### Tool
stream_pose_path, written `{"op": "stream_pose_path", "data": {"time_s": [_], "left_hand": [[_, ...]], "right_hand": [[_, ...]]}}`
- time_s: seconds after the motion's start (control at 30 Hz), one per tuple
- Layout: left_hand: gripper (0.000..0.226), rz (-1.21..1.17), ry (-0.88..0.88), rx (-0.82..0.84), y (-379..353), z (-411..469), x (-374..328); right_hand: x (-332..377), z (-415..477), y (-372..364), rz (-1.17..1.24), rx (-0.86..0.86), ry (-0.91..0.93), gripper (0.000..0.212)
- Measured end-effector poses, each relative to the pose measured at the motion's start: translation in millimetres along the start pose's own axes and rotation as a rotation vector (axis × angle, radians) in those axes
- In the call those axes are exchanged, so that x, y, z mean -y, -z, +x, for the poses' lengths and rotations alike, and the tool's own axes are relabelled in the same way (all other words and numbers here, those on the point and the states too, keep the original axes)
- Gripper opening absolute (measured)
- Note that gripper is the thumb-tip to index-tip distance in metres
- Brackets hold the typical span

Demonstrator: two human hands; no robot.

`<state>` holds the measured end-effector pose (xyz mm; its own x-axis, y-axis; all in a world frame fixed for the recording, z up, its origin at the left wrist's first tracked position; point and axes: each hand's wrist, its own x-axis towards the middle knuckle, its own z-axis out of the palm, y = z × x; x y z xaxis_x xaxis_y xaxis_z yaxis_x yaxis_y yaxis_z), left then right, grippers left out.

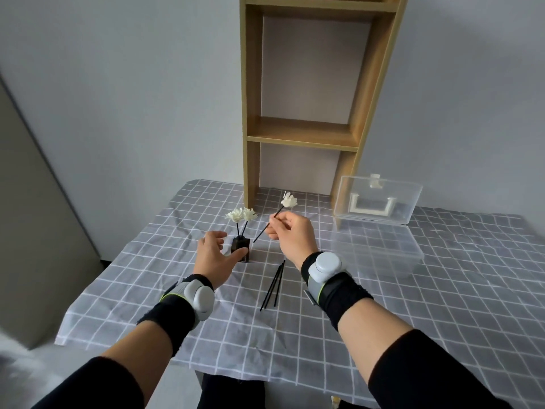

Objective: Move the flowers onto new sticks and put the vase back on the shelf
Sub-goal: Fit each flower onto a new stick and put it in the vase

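Note:
A small black square vase (242, 246) stands on the grey checked tablecloth (295, 335), with two white flowers (241, 214) on black sticks in it. My left hand (216, 256) is open beside the vase, thumb touching its front. My right hand (290, 236) pinches the black stick of a third white flower (288, 200), held tilted above the table to the right of the vase. Three loose black sticks (273, 286) lie on the cloth between my wrists.
A tall wooden shelf unit (306, 134) stands at the back of the table, its visible shelves bare. A clear plastic box (376, 250) with its lid (380, 199) leaning open sits to the right. The table's left edge drops off near a wall.

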<state>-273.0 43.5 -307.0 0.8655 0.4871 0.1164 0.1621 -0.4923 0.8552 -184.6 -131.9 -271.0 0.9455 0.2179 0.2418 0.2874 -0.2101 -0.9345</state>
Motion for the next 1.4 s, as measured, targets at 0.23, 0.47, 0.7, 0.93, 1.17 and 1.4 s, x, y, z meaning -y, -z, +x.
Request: {"op": "stream_pose_path", "data": {"time_s": [0.23,0.47,0.7,0.93,1.17,1.4], "left_hand": [[0.085,0.127,-0.036,0.148,-6.0,19.4,8.3],[0.089,0.151,-0.038,0.186,-16.2,29.2,11.1],[0.089,0.154,-0.045,0.190,-18.2,35.9,16.9],[0.085,0.182,-0.042,0.205,-19.2,39.4,21.9],[0.079,0.189,-0.058,0.208,-19.2,40.3,22.8],[0.067,0.180,-0.093,0.212,-17.5,40.0,21.4]], "right_hand": [[4.1,15.7,-26.0,-0.064,-0.003,0.055,0.015],[1.0,22.2,-40.6,-0.131,0.020,0.079,0.019],[-1.3,23.8,-44.0,-0.272,0.014,0.162,0.020],[-2.6,25.1,-41.6,-0.314,-0.002,0.185,0.023],[-7.3,21.0,-45.0,-0.355,0.054,0.163,0.021],[-14.1,15.3,-56.1,-0.445,0.177,0.064,0.020]]}}
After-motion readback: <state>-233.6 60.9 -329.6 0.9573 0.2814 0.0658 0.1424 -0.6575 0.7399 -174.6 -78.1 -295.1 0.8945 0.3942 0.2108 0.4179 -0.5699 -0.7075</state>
